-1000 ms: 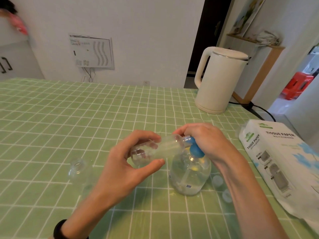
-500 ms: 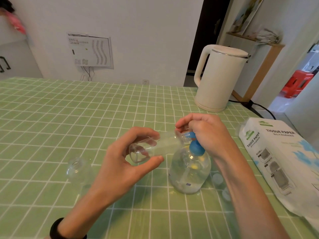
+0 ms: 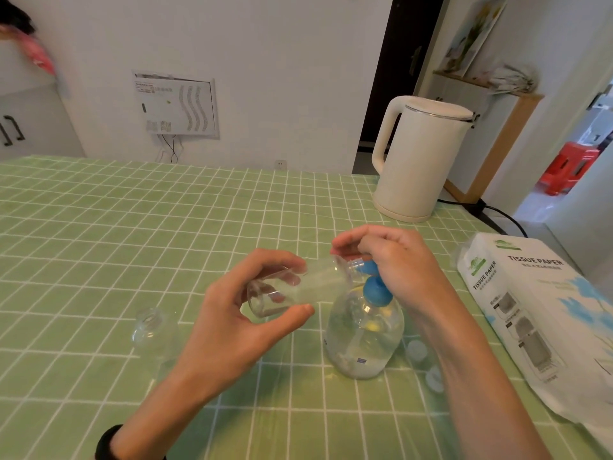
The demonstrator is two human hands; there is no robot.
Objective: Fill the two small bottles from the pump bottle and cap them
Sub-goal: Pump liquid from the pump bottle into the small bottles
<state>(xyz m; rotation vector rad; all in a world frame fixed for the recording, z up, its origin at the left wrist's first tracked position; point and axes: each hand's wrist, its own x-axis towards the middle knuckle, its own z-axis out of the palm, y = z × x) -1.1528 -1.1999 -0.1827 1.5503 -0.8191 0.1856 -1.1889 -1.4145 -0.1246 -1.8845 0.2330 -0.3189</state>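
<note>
Green checked tablecloth (image 3: 99, 244), smooth, with a white grid. Near right: two round white caps (image 3: 416, 348) lie loose just beside the pump bottle (image 3: 365, 340), a bulbous clear plastic vessel holding clear liquid. Near left: second small bottle (image 3: 151, 330), clear, upright, mouth open. Left hand (image 3: 238, 313) pinches a small clear bottle (image 3: 298, 287) between thumb and fingertips, tipped on its side, neck at the nozzle. Right hand (image 3: 398, 267) curls over the blue pump head (image 3: 376, 290). Hands near, apart. Right: soft tissue pack (image 3: 537, 310). Far: cream cylindrical kettle (image 3: 421, 161).
</note>
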